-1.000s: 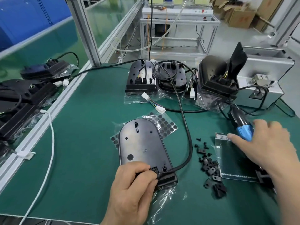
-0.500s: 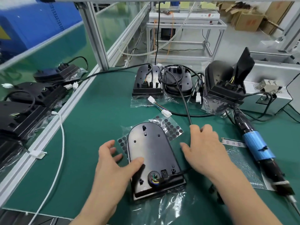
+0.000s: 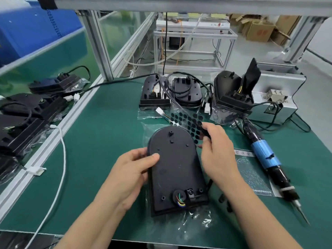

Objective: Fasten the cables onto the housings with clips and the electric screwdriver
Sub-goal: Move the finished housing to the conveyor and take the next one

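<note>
A black arch-shaped housing (image 3: 175, 169) lies in front of me on the green mat, partly on a clear bag. My left hand (image 3: 129, 173) grips its left edge, thumb on top. My right hand (image 3: 213, 150) pinches the black cable (image 3: 172, 97) just above the housing's right edge. A black clip with a screw (image 3: 190, 193) sits at the housing's near end, beside a round opening with coloured wires. The electric screwdriver (image 3: 265, 155), black with blue tape, lies on the mat to the right, bit pointing toward me. Loose black clips (image 3: 223, 200) lie partly hidden under my right forearm.
Three more housings (image 3: 155, 94) with cables stand at the back of the mat beside a grey metal box (image 3: 276, 97). A sheet of black round pads (image 3: 190, 123) lies behind the near housing. Further housings in bags (image 3: 27, 119) fill the left bench past an aluminium rail.
The housing has been pulled nearer to me. My left hand closed on its left edge. My right hand rose from the housing's right side and took hold of the cable.
</note>
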Tool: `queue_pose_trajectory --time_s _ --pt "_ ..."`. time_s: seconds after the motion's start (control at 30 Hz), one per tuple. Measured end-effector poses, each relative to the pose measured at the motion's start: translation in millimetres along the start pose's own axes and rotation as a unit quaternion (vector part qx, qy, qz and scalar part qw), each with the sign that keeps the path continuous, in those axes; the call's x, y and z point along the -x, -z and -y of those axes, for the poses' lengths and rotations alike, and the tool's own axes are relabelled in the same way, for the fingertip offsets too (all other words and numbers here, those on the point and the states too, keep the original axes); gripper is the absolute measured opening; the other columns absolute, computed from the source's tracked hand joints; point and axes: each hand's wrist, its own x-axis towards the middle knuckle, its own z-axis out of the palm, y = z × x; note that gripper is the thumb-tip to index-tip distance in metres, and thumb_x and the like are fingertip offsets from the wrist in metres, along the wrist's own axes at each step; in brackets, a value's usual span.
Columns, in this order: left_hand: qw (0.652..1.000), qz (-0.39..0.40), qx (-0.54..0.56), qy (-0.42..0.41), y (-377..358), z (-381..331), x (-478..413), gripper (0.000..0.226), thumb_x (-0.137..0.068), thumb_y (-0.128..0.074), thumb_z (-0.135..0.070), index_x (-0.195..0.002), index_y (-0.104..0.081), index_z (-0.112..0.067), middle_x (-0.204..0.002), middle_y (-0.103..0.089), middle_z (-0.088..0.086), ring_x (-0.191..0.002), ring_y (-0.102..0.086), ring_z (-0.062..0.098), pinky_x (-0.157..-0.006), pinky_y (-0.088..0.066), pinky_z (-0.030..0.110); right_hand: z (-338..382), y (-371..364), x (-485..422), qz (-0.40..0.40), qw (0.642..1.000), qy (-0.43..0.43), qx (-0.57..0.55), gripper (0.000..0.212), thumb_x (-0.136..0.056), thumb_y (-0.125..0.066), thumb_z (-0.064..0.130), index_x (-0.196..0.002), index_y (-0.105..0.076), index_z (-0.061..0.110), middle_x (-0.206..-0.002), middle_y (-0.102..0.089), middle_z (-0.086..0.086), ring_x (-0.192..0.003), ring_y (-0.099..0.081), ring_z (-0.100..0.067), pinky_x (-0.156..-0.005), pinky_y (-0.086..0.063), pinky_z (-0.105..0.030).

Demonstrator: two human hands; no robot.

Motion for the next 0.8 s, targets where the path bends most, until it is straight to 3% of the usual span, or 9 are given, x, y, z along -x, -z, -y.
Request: queue_pose_trajectory --time_s 0.13,0.27,0.43,0.5,0.6,0.67,0.73,0.8 --pt "0.999 0.037 0.006 0.005 5.6 -5.9 -1.2 0.038 -0.072 -0.067 -0.01 -0.108 -0.068 0.001 -0.1 -0.076 0.018 -0.075 -0.073 0.02 -0.062 -0.061 0.029 10.6 7.6 3.6 -0.016 0.986 -0.045 -0.158 0.036 -0.102 -0.035 0.0 -0.119 -0.058 0.023 -0.102 -0.063 0.011 -0.095 -0.068 -0.01 -0.085 -0.058 -0.031" --pt "0.997 0.069 0.012 -0.013 6.6 -11.2 2.1 0.03 -0.074 -0.067 -0.009 -0.103 -0.071 -0.002 -0.101 -0.076 0.017 -0.078 -0.074 0.021 -0.066 -0.062 0.03 14.7 16.6 5.8 -0.057 0.982 -0.034 -0.177 0.033 -0.103 -0.035 0.001 -0.119 -0.058 0.019 -0.113 -0.062 0.014 -0.098 -0.062 0.007 -0.09 -0.056 -0.039" --pt "0.996 0.087 -0.003 -0.037 5.0 -18.0 3.0 0.026 -0.075 -0.066 -0.01 -0.099 -0.076 -0.005 -0.103 -0.076 0.016 -0.081 -0.074 0.02 -0.067 -0.062 0.029 19.1 23.1 11.5 -0.163 0.969 -0.006 -0.183 0.033 -0.102 -0.037 0.004 -0.118 -0.057 0.026 -0.111 -0.063 0.024 -0.1 -0.059 -0.003 -0.085 -0.047 -0.023" --pt "0.995 0.088 0.0 -0.042 4.7 -19.9 3.3 0.022 -0.075 -0.066 -0.01 -0.093 -0.078 -0.007 -0.1 -0.076 0.015 -0.079 -0.074 0.019 -0.065 -0.061 0.028 20.4 24.5 11.1 -0.206 0.948 -0.018 -0.241 0.031 -0.102 -0.037 0.002 -0.115 -0.055 0.024 -0.114 -0.065 0.014 -0.102 -0.06 -0.005 -0.084 -0.05 -0.028" --pt "0.996 0.082 0.001 -0.047 5.3 -22.9 3.5 0.029 -0.075 -0.066 -0.009 -0.103 -0.073 -0.002 -0.102 -0.075 0.016 -0.079 -0.074 0.02 -0.063 -0.06 0.028 18.1 25.4 9.8 -0.246 0.928 -0.03 -0.277 0.026 -0.102 -0.041 0.004 -0.114 -0.055 0.022 -0.114 -0.062 0.006 -0.093 -0.056 -0.013 -0.087 -0.05 -0.039" --pt "0.995 0.08 -0.002 -0.056 6.0 -23.3 3.5 0.032 -0.076 -0.066 -0.007 -0.106 -0.071 -0.001 -0.102 -0.075 0.015 -0.079 -0.074 0.019 -0.062 -0.059 0.027 16.8 24.7 9.6 -0.23 0.935 0.002 -0.27 0.026 -0.102 -0.042 -0.001 -0.117 -0.056 0.014 -0.114 -0.061 0.003 -0.1 -0.057 -0.014 -0.094 -0.048 -0.044" --pt "0.994 0.086 -0.011 -0.074 5.1 -24.1 5.2 0.033 -0.075 -0.066 -0.005 -0.108 -0.071 -0.001 -0.102 -0.074 0.015 -0.081 -0.073 0.019 -0.064 -0.059 0.028 19.5 22.1 10.3 -0.167 0.943 0.057 -0.282 0.032 -0.101 -0.04 -0.007 -0.122 -0.058 0.009 -0.119 -0.064 -0.002 -0.113 -0.06 -0.017 -0.102 -0.047 -0.044" --pt "0.989 0.107 -0.026 -0.102 2.8 -27.6 8.5 0.039 -0.074 -0.073 -0.001 -0.113 -0.07 -0.001 -0.106 -0.072 0.016 -0.087 -0.071 0.021 -0.071 -0.06 0.029 27.3 20.9 9.4 -0.05 0.938 0.077 -0.333 0.04 -0.101 -0.039 -0.008 -0.128 -0.061 0.012 -0.126 -0.067 0.004 -0.12 -0.06 -0.016 -0.104 -0.047 -0.029"
